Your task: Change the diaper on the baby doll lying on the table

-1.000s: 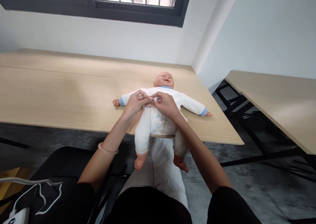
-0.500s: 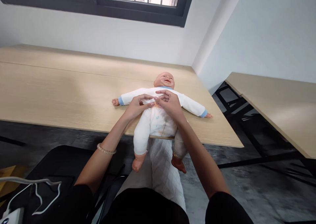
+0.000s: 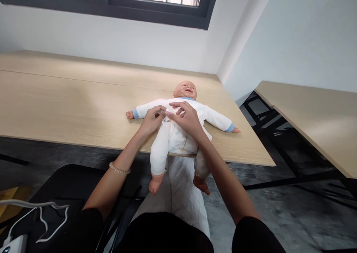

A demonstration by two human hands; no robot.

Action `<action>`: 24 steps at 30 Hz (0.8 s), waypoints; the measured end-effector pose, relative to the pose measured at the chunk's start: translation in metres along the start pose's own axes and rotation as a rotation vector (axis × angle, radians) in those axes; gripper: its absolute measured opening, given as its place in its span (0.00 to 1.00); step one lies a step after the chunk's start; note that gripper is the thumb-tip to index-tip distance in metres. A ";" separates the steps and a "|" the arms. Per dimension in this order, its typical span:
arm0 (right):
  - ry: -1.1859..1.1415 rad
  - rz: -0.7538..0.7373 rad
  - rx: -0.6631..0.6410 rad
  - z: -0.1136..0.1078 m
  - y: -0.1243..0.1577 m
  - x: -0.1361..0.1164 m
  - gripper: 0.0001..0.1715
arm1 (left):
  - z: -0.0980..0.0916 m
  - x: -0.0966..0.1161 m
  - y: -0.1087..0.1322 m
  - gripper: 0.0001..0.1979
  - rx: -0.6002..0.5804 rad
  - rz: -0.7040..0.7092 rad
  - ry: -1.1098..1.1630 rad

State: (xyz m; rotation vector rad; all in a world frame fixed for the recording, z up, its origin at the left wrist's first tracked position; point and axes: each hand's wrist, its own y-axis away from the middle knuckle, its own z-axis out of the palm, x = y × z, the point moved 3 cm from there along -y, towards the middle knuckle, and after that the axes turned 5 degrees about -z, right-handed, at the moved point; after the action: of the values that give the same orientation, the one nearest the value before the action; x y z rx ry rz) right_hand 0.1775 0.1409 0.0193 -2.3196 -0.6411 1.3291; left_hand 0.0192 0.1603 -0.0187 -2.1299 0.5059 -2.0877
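Two hands meet on the chest of a doll that lies on its back near the tabletop's near edge. Its head points to 12 o'clock, its arms are spread toward 9 and 3, and its legs hang over the edge toward 6, bare feet in the air. It wears a white suit with blue cuffs and collar.

The left hand comes in from 7 o'clock. Its fingers are curled, with thumb and forefinger nipped together on the suit's front at mid-chest. The right hand comes in from 5 o'clock and rests over the chest with its fingers bent and partly spread. Their tips touch the left's at the same spot, but whether they grip cloth there cannot be told.

A bead bracelet circles the left wrist. Below the doll's legs a white quilted cloth drapes down toward the person's lap.

At 3 o'clock, well apart, stands a second tabletop on a black frame. A dark-framed window runs along the wall at 12. At 8 o'clock, low in the view, a white cable loops over something black.
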 end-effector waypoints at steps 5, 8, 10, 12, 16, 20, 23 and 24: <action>0.076 -0.019 0.004 0.001 0.001 -0.004 0.24 | 0.004 0.006 -0.009 0.16 -0.153 -0.090 0.152; 0.099 -0.023 0.026 0.002 0.002 -0.002 0.21 | 0.006 0.008 -0.009 0.16 -0.116 -0.097 0.211; 0.088 -0.011 0.037 0.002 0.002 -0.001 0.16 | 0.007 0.008 -0.009 0.17 -0.101 -0.087 0.221; 0.090 -0.008 0.053 0.002 0.002 -0.002 0.10 | 0.008 0.006 -0.008 0.19 -0.120 -0.083 0.217; 0.131 0.042 0.089 0.000 0.003 -0.005 0.10 | 0.011 0.004 -0.008 0.20 -0.178 -0.088 0.209; 0.206 0.070 0.124 -0.001 0.004 -0.007 0.15 | 0.012 0.004 -0.007 0.21 -0.177 -0.108 0.242; 0.330 0.033 0.158 -0.002 0.006 -0.006 0.17 | 0.014 0.001 -0.006 0.22 -0.160 -0.145 0.245; 0.375 0.030 0.160 -0.002 0.007 -0.005 0.18 | 0.014 0.000 -0.006 0.22 -0.154 -0.151 0.240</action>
State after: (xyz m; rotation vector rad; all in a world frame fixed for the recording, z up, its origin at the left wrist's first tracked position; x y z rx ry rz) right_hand 0.1781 0.1325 0.0199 -2.3621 -0.3671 0.8827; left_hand 0.0343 0.1640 -0.0176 -2.0645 0.5634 -2.4828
